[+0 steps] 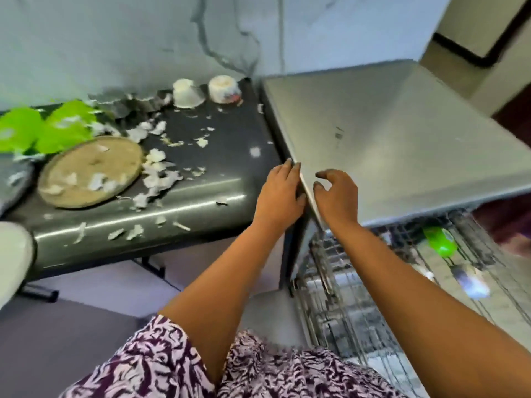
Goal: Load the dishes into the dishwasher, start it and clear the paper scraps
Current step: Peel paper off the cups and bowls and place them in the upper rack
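Both bare forearms stretched forward, side by side; left hand [278, 193] palm down, fingers straight, together; right hand [336, 196] just beside, fingers loosely bent, thumb apart

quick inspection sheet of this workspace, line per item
surface: dark table, strewn with paper scraps
job's things: round plate, green bowls, two upturned white cups on the table; green item in the dishwasher rack
clutter: white object at the picture's left edge, unclear
grippers: left hand on the corner of the steel dishwasher top; right hand beside it, fingers curled, holding nothing
cables: nothing seen
surroundings: marbled wall behind
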